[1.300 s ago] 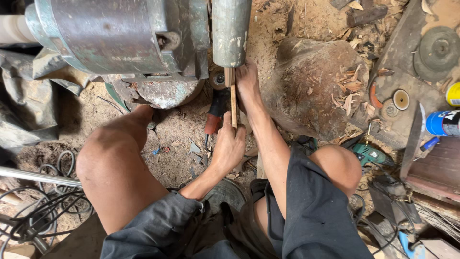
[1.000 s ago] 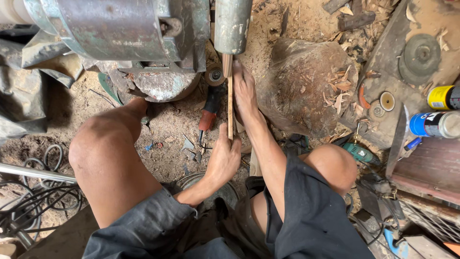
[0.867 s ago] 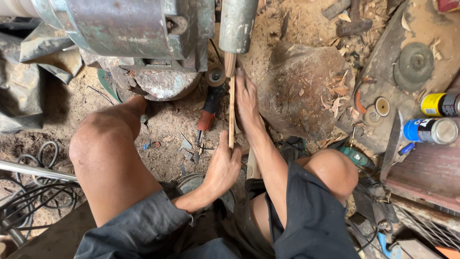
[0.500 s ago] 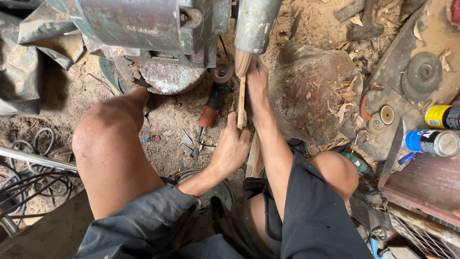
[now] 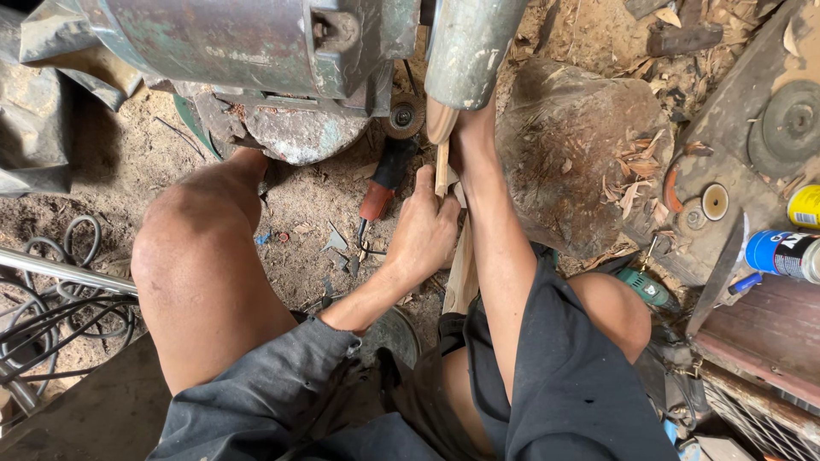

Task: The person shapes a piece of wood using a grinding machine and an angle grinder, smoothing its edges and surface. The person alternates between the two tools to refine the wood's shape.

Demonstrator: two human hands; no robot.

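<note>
I sit on the ground with bare knees apart. My left hand (image 5: 423,232) is closed around a thin wooden strip (image 5: 442,167) that stands between my legs. My right hand (image 5: 469,137) holds the strip's upper end, right under a grey metal cylinder (image 5: 470,47); its fingertips are partly hidden by the cylinder. The strip's rounded top touches the cylinder's lower edge. A wider wooden piece (image 5: 462,275) shows below my left hand. A large worn green-grey motor housing (image 5: 248,43) sits to the left of the cylinder.
A red-handled screwdriver (image 5: 377,200) lies on the dirt by my left hand. A brown stump with wood shavings (image 5: 581,162) is on the right. Spray cans (image 5: 781,253), round discs (image 5: 790,119), a green tool (image 5: 645,288), black cables (image 5: 43,299) and a metal rod (image 5: 60,271) surround me.
My left hand has slid up the strip, closer to my right hand and the cylinder. The visible length of strip between the hands has shortened. The view has shifted slightly.
</note>
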